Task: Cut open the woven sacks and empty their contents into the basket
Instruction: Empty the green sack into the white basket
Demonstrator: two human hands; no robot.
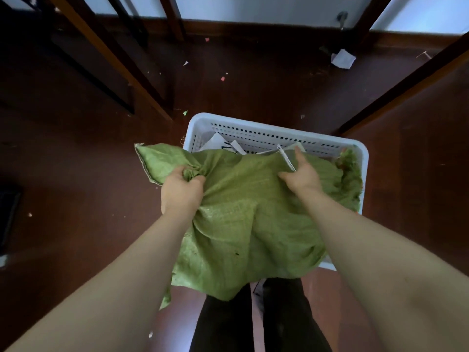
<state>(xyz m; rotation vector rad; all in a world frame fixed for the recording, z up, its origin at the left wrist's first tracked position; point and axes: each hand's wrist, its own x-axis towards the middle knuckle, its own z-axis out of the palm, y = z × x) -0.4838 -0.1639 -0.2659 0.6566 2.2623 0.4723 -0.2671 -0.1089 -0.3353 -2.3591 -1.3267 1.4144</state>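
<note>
Two bare forearms reach forward from the lower edge of the view, above a pair of dark-trousered legs (223,326), and meet a green woven sack (241,219) draped over the near rim of a white perforated plastic basket (279,127) standing on the dark red-brown floor (76,174). The left hand (181,189) has a full grip, fingers and thumb curled tight round a bunched knot of fabric near the sack's hemmed, closed corner, which juts out past the basket's left wall. The right hand (302,177) lies on the cloth towards the far rim, forefinger straight and thumb spread; its other fingers are hidden, and a slim pale strip (286,158) rises from beside the thumb, so whether this hand holds a cutter or merely presses the sack cannot be told. The sack's long axis runs left to right: closed end at the left grip, frayed open end (351,171) at the right, lying inside the basket's right wall. Emptying therefore appears to depend on raising the left-hand end so that anything remaining slides rightward and down. The fabric hangs limp and creased, suggesting little is left within. Pale paper items (215,142) lie in the basket beyond the sack. Paper scraps (343,59) dot the floor between wooden furniture legs (114,54).
</note>
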